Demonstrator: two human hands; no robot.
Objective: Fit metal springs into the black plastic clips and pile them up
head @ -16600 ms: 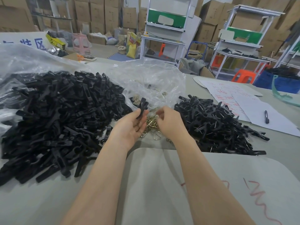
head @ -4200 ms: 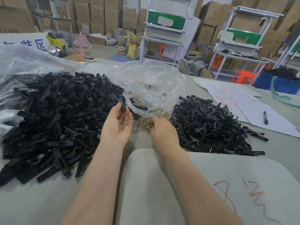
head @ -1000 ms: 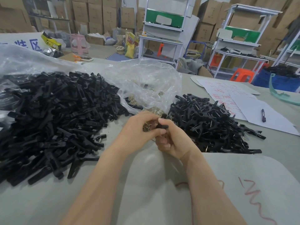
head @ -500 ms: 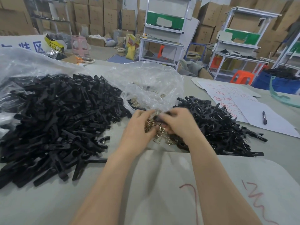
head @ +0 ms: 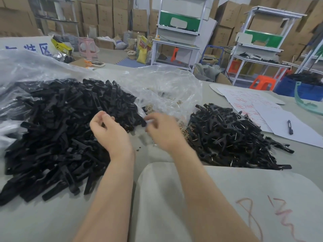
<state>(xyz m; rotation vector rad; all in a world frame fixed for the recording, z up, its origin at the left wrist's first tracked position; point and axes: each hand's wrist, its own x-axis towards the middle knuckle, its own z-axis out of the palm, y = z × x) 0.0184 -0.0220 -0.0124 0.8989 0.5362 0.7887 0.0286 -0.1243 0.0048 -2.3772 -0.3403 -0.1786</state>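
Grey tabletop [head: 43,220] in a storeroom lined with stacked cardboard boxes [head: 104,13]. Two white-framed racks [head: 180,21] with green panels stand behind it, with an orange stool [head: 262,82] and a blue bin [head: 297,89] at far right. A pale mat [head: 227,193] with red scrawl lies at the near edge. Both bare forearms reach forward. The left hand [head: 110,135] hovers at the right edge of the large pile of springless black clips [head: 57,130], its fingers [head: 97,119] loosely curled with nothing visible in them. The right hand [head: 162,131] is motion-blurred over the gap between the piles, and whether its fingers grip anything cannot be told. Counts: two hands; two clip piles, the smaller pile of sprung clips [head: 234,137] at right; one scatter of loose metal springs [head: 183,128] between them, at the mouth of a clear plastic bag [head: 166,88]; at least two overlapping sheets of paper [head: 305,133]; one pen [head: 290,127]
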